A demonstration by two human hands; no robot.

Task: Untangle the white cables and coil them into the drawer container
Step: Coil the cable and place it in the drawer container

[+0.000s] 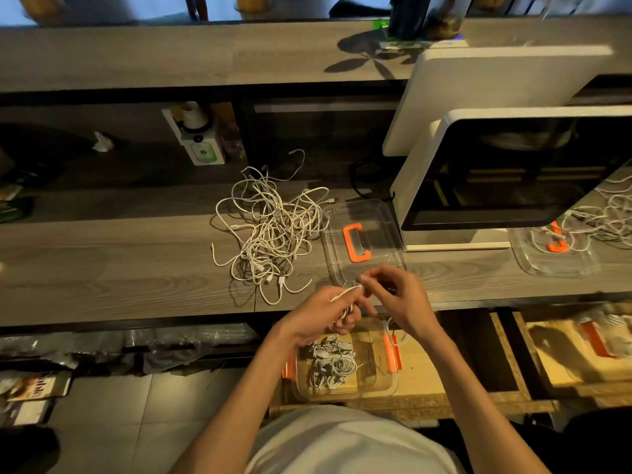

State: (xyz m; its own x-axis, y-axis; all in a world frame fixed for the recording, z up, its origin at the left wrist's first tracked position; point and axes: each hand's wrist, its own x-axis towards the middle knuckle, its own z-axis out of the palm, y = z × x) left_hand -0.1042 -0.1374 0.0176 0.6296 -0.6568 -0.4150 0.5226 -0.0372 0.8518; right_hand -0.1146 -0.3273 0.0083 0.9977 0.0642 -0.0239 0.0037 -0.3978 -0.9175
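Observation:
A tangled heap of white cables lies on the grey wooden counter. Below the counter's front edge a clear container with orange clips sits in an open drawer and holds several coiled white cables. Above it my left hand grips a small white cable coil wound around its fingers. My right hand pinches the free end of that cable at the left hand's fingertips.
A clear lid with an orange handle lies on the counter right of the heap. A white monitor stands at the right, beside another clear lid with cables. A second drawer is open at the right.

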